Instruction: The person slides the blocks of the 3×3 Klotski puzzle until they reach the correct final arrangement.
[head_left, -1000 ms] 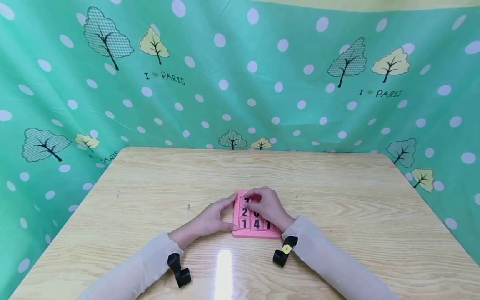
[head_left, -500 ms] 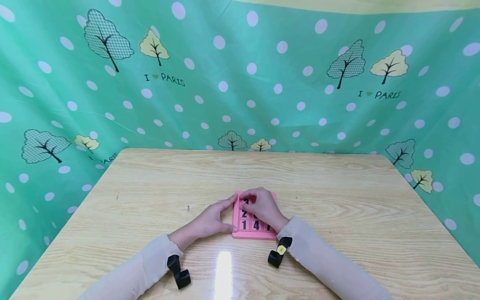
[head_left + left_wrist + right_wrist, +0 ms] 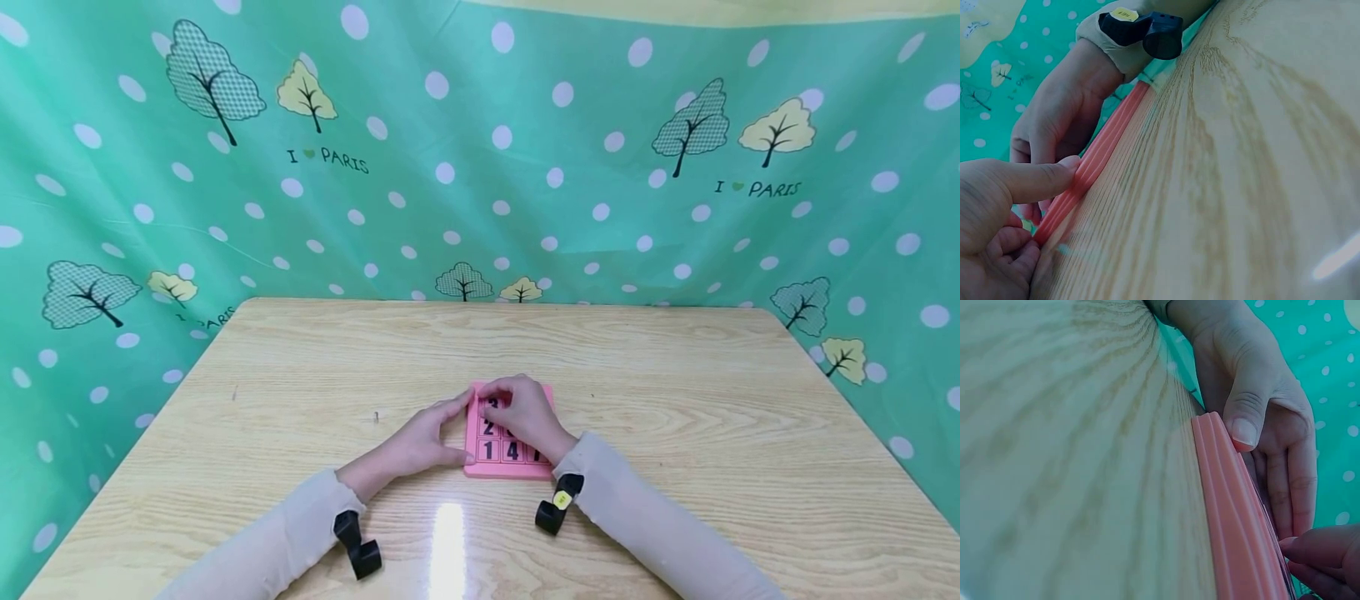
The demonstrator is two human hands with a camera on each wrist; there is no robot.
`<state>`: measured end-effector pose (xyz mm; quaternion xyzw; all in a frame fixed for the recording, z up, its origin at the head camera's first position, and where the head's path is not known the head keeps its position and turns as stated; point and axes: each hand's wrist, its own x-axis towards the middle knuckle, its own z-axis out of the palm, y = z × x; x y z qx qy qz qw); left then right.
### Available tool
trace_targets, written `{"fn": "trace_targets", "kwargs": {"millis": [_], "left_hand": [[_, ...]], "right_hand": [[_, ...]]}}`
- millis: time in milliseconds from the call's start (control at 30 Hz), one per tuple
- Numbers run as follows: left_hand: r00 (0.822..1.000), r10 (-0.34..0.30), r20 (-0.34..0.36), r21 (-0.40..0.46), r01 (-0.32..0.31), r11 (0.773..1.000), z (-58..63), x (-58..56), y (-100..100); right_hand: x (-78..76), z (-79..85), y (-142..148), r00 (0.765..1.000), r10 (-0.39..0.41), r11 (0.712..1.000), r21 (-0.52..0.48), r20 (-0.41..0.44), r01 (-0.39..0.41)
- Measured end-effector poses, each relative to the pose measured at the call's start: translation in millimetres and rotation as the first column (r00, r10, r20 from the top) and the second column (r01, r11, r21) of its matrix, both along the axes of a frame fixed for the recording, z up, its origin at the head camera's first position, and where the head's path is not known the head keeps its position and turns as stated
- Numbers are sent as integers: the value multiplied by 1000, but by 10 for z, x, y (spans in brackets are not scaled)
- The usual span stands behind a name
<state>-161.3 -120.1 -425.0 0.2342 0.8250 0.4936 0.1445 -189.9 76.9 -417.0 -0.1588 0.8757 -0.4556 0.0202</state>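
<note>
A pink sliding number puzzle lies flat on the table, its tiles marked with black numerals. My left hand grips it along the left side, thumb at the near corner and index finger at the far one. Over its far left part, my right hand pinches around the 3 tile with curved index finger and thumb. That hand hides the tiles at the far right. From the left wrist, the puzzle shows edge-on with the left thumb against its side. The right wrist view shows the ridged pink edge.
The wood-grain table spreads around the puzzle, with a bright light reflection near the front. Behind it hangs a green dotted curtain with printed trees. Both wrists carry black cameras over pale sleeves.
Over the first half second my right hand shifted slightly left across the tiles, uncovering the puzzle's far right corner. Since then both hands hold still; the left keeps its grip throughout.
</note>
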Motion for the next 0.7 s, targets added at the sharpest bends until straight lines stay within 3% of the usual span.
{"fn": "trace_targets", "kwargs": {"millis": [700], "left_hand": [[1000, 7, -1, -22, -7, 1000, 4, 3, 7]], "right_hand": [[23, 8, 198, 998, -48, 998, 39, 31, 47]]}}
